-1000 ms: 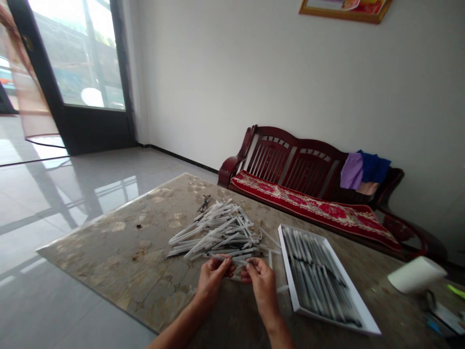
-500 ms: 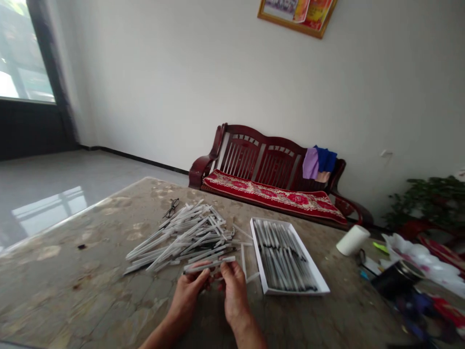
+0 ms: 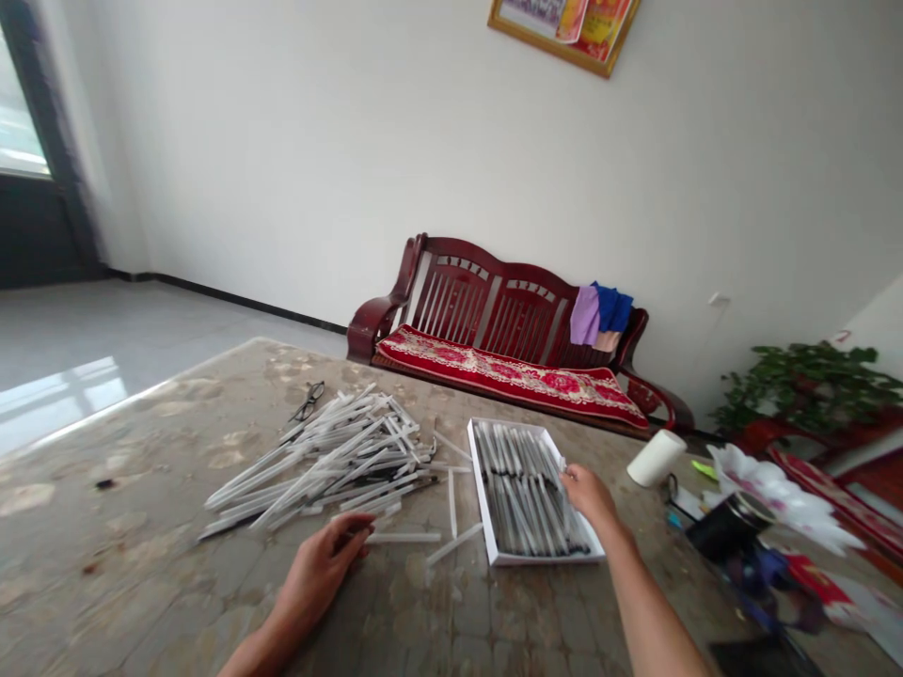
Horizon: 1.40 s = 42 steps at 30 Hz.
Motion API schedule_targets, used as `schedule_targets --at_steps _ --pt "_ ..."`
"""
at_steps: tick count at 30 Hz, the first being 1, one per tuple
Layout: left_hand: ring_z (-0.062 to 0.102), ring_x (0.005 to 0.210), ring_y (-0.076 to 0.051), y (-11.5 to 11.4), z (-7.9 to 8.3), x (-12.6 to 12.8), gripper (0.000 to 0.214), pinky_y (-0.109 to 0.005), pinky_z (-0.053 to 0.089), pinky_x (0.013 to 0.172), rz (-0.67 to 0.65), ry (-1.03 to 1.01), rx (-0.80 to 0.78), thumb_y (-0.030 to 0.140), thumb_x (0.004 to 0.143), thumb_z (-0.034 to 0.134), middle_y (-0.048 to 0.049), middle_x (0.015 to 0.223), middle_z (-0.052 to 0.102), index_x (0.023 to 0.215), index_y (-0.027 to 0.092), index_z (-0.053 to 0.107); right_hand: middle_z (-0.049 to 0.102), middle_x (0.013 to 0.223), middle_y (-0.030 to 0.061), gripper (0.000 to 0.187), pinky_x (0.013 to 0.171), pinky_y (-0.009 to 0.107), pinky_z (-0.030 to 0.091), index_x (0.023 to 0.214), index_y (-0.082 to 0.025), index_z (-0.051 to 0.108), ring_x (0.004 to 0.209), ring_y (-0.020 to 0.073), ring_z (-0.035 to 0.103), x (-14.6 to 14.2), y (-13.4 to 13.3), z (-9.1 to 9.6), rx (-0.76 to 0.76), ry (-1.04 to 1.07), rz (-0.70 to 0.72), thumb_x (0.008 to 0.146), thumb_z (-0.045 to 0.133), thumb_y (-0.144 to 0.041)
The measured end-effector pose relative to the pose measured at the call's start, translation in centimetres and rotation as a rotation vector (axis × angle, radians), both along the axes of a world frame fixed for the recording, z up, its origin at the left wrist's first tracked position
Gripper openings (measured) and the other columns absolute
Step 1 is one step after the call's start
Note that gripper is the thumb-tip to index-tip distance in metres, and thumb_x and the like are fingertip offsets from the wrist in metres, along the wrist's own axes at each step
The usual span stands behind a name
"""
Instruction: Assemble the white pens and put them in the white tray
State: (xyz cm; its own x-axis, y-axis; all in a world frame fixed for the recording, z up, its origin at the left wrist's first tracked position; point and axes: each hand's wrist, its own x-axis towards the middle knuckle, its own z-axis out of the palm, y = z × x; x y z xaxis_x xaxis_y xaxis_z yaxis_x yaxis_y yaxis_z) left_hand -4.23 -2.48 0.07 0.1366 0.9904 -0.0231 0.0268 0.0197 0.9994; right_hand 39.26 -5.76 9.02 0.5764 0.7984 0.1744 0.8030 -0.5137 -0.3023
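Observation:
A loose pile of white tubes [image 3: 331, 456] lies on the marble-patterned table [image 3: 141, 527]. To its right stands a shallow white box [image 3: 486, 541] filled with several dark pens [image 3: 522, 489] laid side by side. My left hand [image 3: 321, 569] rests on the table with curled fingers, the fingertips pinching the end of a single white tube [image 3: 402, 538] that lies flat. My right hand [image 3: 585, 489] reaches over the box's right side, its fingers closed on a pen among the others.
Black glasses [image 3: 307, 402] lie behind the pile. Right of the box are a white roll [image 3: 656, 458], a black jar [image 3: 726, 527] and white plastic bags [image 3: 776, 494]. A dark wooden bench [image 3: 494, 320] with a red cushion stands against the wall, with a potted plant [image 3: 811, 376] beside it.
Both hands were together in front of the pile, holding a tube. Now they are apart: the right has gone to the box, and the left is down on the table. The view has swung right.

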Motion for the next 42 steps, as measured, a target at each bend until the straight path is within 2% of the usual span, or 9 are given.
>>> schedule_targets --at_steps 7,14,19,22,25,30,35,39,42 --pt "0.065 0.062 -0.02 0.2 -0.5 -0.2 0.032 -0.026 0.051 0.058 -0.058 0.056 0.008 0.049 0.068 0.07 -0.0023 0.076 0.074 0.085 0.022 0.075 0.07 0.07 0.0035 0.012 0.058 0.023 0.032 0.067 -0.018 0.069 0.069 0.0167 0.063 0.2 -0.3 -3.1 -0.175 -0.046 0.071 0.076 0.063 -0.022" --pt "0.062 0.059 -0.02 0.0 -0.3 0.0 0.029 -0.026 0.049 0.057 -0.059 0.105 0.017 0.047 0.07 0.068 -0.0004 0.067 0.071 0.084 0.023 0.075 0.072 0.094 0.0071 0.014 0.064 0.025 0.035 0.09 -0.021 0.069 0.083 0.0195 0.065 -0.8 0.1 -3.5 -0.168 -0.122 0.075 0.083 0.057 -0.024" --pt "0.067 0.073 -0.024 -0.1 -0.1 0.0 0.015 -0.028 0.051 0.07 -0.03 0.168 0.144 0.036 0.072 0.067 -0.0023 0.077 0.076 0.079 0.027 0.077 0.072 0.092 0.0099 0.014 0.066 0.027 0.038 0.087 -0.019 0.068 0.087 0.0228 0.066 -2.3 0.4 -3.3 -0.17 -0.131 0.103 0.082 0.055 -0.017" --pt "0.068 0.08 -0.025 -0.3 0.0 -0.1 0.013 -0.028 0.049 0.075 -0.096 0.235 0.249 0.031 0.076 0.066 -0.0037 0.082 0.077 0.081 0.028 0.078 0.072 0.095 0.0083 0.017 0.07 0.027 0.042 0.09 -0.021 0.067 0.088 0.0221 0.067 -5.9 0.8 -3.0 -0.053 -0.045 0.18 0.086 0.05 -0.021" --pt "0.068 0.078 -0.024 -0.6 0.1 -0.1 0.014 -0.027 0.048 0.073 -0.155 0.298 0.34 0.027 0.079 0.064 -0.0045 0.082 0.076 0.083 0.028 0.077 0.072 0.087 0.0023 0.015 0.073 0.025 0.044 0.084 -0.025 0.067 0.083 0.0189 0.067 -12.5 0.9 -3.4 0.074 0.141 0.432 0.085 0.053 -0.021" --pt "0.067 0.075 -0.022 -1.3 -0.1 -0.1 0.015 -0.026 0.046 0.07 -0.184 0.362 0.388 0.025 0.082 0.061 -0.0045 0.08 0.073 0.081 0.028 0.076 0.067 0.093 0.0013 0.014 0.074 0.025 0.044 0.086 -0.026 0.067 0.089 0.0193 0.065 -21.9 0.1 -5.0 -0.046 -0.023 0.659 0.077 0.064 -0.016" --pt "0.068 0.078 -0.024 -1.4 0.1 0.2 0.019 -0.028 0.048 0.074 -0.199 0.347 0.33 0.031 0.085 0.058 -0.0064 0.083 0.075 0.081 0.027 0.076 0.067 0.092 0.0037 0.01 0.074 0.028 0.044 0.082 -0.023 0.063 0.091 0.0225 0.064 -23.8 0.1 -5.7 -0.074 -0.1 0.61 0.079 0.066 -0.015" --pt "0.068 0.085 -0.026 -0.7 0.0 0.5 0.021 -0.033 0.05 0.08 -0.148 0.303 0.226 0.031 0.08 0.061 -0.0069 0.092 0.076 0.095 0.024 0.075 0.068 0.086 0.0009 0.012 0.072 0.025 0.044 0.085 -0.024 0.061 0.084 0.0184 0.065 -25.1 -0.1 -5.7 0.052 0.141 0.656 0.085 0.057 -0.013" --pt "0.067 0.072 -0.024 -0.1 -0.5 0.6 0.024 -0.032 0.05 0.07 -0.13 0.173 0.12 0.035 0.081 0.059 -0.0057 0.081 0.075 0.093 0.02 0.073 0.068 0.085 0.0003 0.013 0.073 0.023 0.044 0.084 -0.023 0.063 0.084 0.017 0.064 -26.0 0.1 -5.8 0.139 0.291 0.77 0.085 0.055 -0.012"
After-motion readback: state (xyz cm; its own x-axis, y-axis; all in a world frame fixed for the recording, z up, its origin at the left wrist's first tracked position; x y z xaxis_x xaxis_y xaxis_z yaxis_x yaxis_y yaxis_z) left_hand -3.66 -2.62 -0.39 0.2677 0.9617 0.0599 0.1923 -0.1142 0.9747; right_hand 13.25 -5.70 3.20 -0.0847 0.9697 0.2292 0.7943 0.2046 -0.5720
